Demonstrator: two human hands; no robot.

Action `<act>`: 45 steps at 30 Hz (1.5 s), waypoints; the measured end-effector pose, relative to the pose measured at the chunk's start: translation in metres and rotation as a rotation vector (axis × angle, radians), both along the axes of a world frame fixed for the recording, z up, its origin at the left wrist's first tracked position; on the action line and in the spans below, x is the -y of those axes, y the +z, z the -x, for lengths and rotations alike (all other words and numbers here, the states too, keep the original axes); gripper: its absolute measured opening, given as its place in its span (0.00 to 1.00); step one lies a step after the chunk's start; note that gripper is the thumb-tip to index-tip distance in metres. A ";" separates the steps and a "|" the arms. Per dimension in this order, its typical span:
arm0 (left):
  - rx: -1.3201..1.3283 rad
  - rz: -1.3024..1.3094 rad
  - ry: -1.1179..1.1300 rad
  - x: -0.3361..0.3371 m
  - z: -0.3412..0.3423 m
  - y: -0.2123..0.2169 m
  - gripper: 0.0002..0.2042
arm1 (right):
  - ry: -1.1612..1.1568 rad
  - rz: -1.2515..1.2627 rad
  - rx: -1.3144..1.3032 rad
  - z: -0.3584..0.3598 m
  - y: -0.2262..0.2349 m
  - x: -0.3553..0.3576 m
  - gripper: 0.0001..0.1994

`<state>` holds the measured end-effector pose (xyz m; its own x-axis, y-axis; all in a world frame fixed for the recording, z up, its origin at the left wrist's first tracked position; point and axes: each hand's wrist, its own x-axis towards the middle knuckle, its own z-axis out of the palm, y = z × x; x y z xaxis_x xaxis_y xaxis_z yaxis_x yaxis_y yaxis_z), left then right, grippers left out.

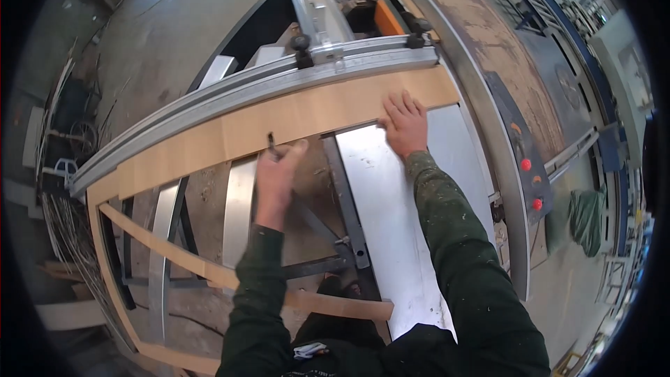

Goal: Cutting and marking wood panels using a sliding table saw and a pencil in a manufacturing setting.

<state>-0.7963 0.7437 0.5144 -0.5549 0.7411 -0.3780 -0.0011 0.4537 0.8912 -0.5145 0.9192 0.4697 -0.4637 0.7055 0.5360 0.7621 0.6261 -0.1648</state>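
A long light-brown wooden board point(244, 128) lies along the aluminium fence point(258, 77) of the saw's sliding table. My right hand point(405, 123) rests with its fingers laid out on the board towards its right end. Closer to the board's middle, my left hand point(274, 180) is closed round a short dark pen-like thing point(271, 141), which points up over the board's near edge. That hand is slightly blurred, so the exact kind of thing does not show. Under my right forearm lies the bright metal sliding table point(377, 188).
Thin wooden strips point(174, 249) cross the metal support bars point(162, 227) at the left, one reaching in front of my body. Black knobs point(301, 43) stand on the fence. To the right is a control panel with red buttons point(526, 165), beyond the metal rail point(481, 112).
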 end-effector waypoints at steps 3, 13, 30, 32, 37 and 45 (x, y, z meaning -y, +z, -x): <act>0.944 -0.165 0.421 0.002 -0.011 -0.034 0.23 | 0.028 0.011 -0.055 0.008 0.006 0.011 0.25; 0.610 -0.412 0.570 0.040 -0.021 0.026 0.15 | 0.061 -0.153 0.209 -0.028 0.081 0.076 0.23; 0.755 -0.327 0.408 0.393 -0.066 0.050 0.21 | -0.334 0.914 0.177 -0.191 0.262 0.515 0.17; 0.686 -0.504 0.407 0.432 -0.094 0.057 0.18 | -0.280 1.181 -0.025 -0.252 0.239 0.574 0.21; 0.634 -0.476 0.136 0.512 -0.159 0.104 0.13 | -0.227 1.246 -0.633 -0.321 0.226 0.744 0.31; 0.639 -0.456 -0.110 0.600 -0.301 0.150 0.13 | -0.436 1.127 -0.842 -0.431 0.244 0.950 0.31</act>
<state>-0.4956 0.1440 0.6649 -0.2474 0.9375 -0.2446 -0.5515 0.0713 0.8311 -0.0837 -0.0307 0.7140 0.0536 0.9228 -0.3815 0.2871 -0.3802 -0.8792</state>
